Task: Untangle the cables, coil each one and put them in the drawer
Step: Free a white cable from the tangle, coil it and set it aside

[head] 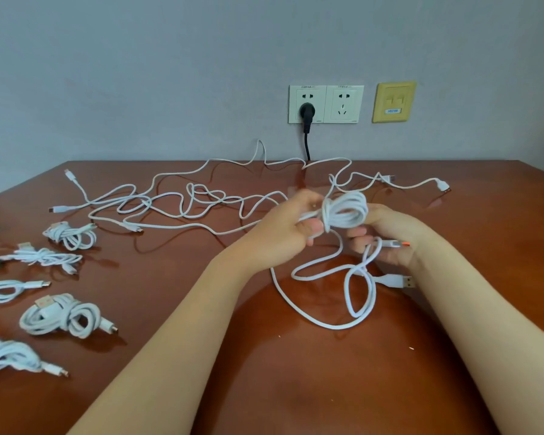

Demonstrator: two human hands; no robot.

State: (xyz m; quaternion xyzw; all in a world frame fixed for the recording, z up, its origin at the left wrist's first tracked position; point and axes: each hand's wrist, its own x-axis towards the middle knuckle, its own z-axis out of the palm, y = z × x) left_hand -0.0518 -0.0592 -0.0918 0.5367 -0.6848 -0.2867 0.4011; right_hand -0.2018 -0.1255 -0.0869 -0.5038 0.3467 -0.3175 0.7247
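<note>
White coil (346, 211) gripped between raised hands — left hand (291, 224), right hand (387, 237).

Six coiled cables (54, 318) lying left — two white sockets (343, 103), one black plug (307, 111).

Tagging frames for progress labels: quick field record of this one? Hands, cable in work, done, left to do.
left hand: grips coil
right hand: holds coil, fingers curled
plug end: loose, below right hand
bundles: several done, left side of table
tangle: spread across the back, uncoiled
drawer: not in view
</note>
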